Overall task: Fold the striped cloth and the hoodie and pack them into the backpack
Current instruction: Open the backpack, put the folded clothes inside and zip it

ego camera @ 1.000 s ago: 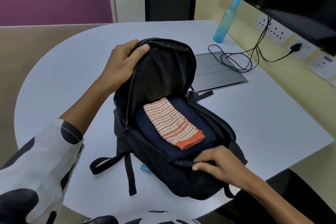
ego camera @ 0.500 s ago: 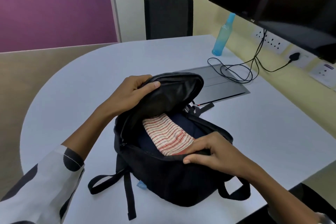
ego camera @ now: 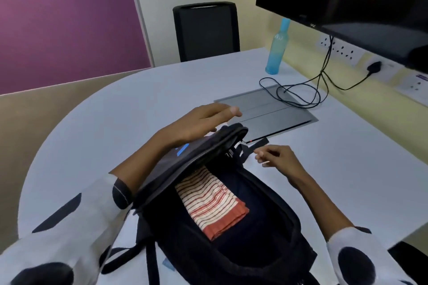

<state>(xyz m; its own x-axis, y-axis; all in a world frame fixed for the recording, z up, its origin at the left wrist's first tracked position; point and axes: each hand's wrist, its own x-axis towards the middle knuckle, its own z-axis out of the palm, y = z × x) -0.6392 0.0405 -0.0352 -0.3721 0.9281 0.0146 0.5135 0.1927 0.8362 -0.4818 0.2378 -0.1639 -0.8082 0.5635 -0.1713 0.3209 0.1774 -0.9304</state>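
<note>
From the head camera, my left hand (ego camera: 201, 122) hovered flat over the backpack (ego camera: 231, 227) flap, fingers straight and holding nothing. My right hand (ego camera: 278, 159) hung beside the bag's top strap, fingers loosely curled and empty. The striped cloth (ego camera: 213, 203) lay folded on the dark hoodie (ego camera: 259, 215) inside the open backpack on the table (ego camera: 115, 122).

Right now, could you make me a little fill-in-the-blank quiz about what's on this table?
1. The striped cloth lies folded inside the open ____.
2. Under the cloth lies a folded dark ____ garment.
3. The water bottle near the wall is ____ in colour.
4. The black cable coils on a flat ____ panel.

Missing words: backpack; blue; blue; grey
</note>
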